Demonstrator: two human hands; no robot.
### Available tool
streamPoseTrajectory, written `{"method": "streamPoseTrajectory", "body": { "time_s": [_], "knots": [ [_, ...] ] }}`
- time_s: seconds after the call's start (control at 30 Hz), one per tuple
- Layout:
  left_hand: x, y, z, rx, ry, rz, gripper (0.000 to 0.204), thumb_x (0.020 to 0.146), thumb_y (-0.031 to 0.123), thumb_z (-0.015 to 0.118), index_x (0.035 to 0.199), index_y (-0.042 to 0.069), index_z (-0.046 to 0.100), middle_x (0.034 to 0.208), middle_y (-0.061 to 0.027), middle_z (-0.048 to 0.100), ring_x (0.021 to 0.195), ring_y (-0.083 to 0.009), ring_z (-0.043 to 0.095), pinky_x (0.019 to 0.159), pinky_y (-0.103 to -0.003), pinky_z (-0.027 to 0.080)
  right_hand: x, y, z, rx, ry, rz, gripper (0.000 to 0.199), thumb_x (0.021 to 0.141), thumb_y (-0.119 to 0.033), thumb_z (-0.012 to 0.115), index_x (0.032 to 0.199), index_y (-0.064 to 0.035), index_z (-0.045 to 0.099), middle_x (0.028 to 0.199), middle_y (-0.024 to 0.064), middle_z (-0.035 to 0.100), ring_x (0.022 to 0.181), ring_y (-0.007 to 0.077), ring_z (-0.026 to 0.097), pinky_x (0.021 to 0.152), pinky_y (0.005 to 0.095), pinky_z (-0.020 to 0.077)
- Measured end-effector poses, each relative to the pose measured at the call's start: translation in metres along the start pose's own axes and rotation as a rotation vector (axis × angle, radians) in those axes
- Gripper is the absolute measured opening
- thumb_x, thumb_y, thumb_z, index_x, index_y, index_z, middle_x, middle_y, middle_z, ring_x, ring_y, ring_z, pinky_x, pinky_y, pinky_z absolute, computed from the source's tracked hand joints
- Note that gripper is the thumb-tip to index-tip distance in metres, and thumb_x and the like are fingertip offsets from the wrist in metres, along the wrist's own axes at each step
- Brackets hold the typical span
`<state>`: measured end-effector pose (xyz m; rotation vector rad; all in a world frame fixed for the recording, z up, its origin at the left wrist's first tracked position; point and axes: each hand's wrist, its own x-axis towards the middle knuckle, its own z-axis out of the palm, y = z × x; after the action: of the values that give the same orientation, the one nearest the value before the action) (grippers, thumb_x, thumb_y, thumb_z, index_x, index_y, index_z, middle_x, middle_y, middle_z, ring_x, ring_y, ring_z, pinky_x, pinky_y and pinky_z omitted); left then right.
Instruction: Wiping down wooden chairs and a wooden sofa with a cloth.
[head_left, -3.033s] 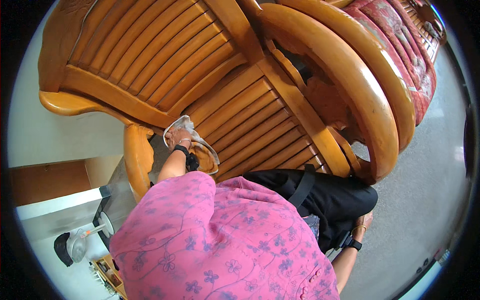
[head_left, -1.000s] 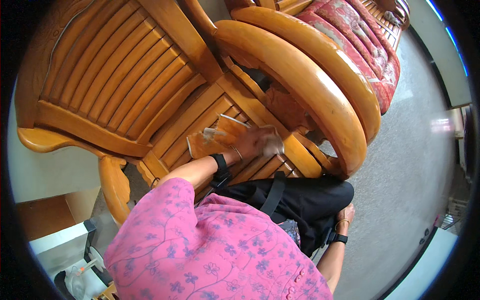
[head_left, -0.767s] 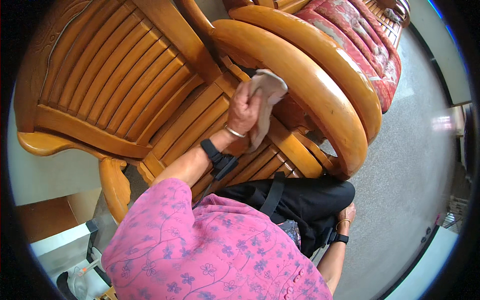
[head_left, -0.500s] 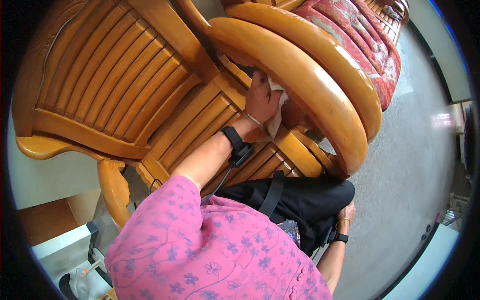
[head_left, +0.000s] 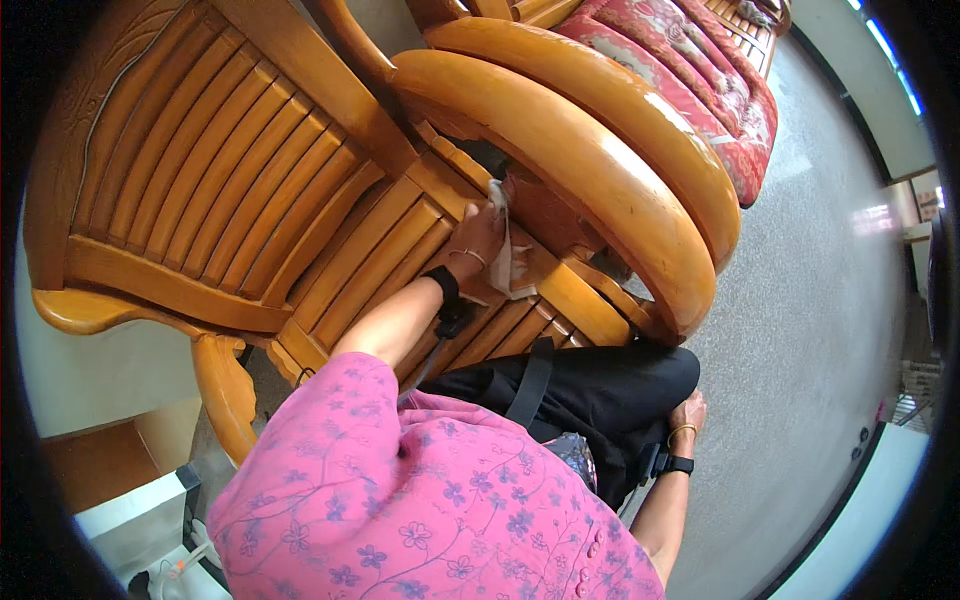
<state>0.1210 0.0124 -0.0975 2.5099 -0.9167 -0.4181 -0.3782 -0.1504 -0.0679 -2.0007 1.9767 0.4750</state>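
In my left hand [head_left: 478, 238] is a whitish cloth [head_left: 516, 268], gripped with the fingers closed. The hand is low at the inner side of a wooden chair's armrest [head_left: 600, 160], by the slatted seat [head_left: 375, 262]. Part of the cloth hangs past my fingers onto the panel and seat edge beneath the curved rail. My right hand [head_left: 688, 412] rests beside my black-trousered knee [head_left: 650, 375], and its fingers are mostly hidden. Dark straps circle both wrists.
The chair's slatted backrest [head_left: 215, 160] rises at the left. Beyond the armrest lies a red patterned cushion [head_left: 690, 80] on another wooden seat. Grey floor [head_left: 800, 300] stretches along the right side. A white cabinet-like piece [head_left: 140, 515] stands at lower left.
My left hand has moved left and slightly down, drawing the cloth back from under the armrest. My right hand stays by the knee. The whole view has shifted a little.
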Motion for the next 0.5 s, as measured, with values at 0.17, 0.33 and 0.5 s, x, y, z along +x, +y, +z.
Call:
{"method": "streamPoseTrajectory", "body": {
  "time_s": [0.17,0.33,0.5],
  "knots": [
    [-0.035,-0.012,0.017,-0.217,0.427,0.026,0.040,0.098,0.038,0.043,0.103,0.001,0.057,0.094,-0.0257,0.058,0.095,-0.0448,0.058,0.081,-0.050,0.047,-0.005,-0.008,-0.005,0.049,0.030,-0.025,0.039,0.092,-0.017,0.034,0.118,-0.0175,0.064,0.119,0.0118,0.063,0.110,0.0372,0.057,0.093,0.0504,0.0466],
    [-0.058,0.076,-0.078,-0.593,0.438,0.406,0.024,0.095,0.021,0.054,0.105,-0.001,0.056,0.089,-0.0210,0.055,0.085,-0.0422,0.057,0.074,-0.045,0.047,-0.006,-0.001,-0.002,0.003,0.014,-0.039,0.040,0.091,-0.015,0.035,0.118,-0.0185,0.064,0.119,0.0118,0.063,0.109,0.0374,0.058,0.092,0.0503,0.0472],
    [-0.065,0.136,-0.095,-0.478,0.446,0.769,0.029,0.087,0.019,0.064,0.109,0.002,0.055,0.098,-0.0159,0.054,0.083,-0.0373,0.057,0.072,-0.044,0.047,-0.017,-0.018,-0.015,0.008,0.000,0.043,0.038,0.092,-0.016,0.036,0.117,-0.0183,0.064,0.119,0.0094,0.062,0.111,0.0361,0.057,0.090,0.0537,0.0469]
  ]
}}
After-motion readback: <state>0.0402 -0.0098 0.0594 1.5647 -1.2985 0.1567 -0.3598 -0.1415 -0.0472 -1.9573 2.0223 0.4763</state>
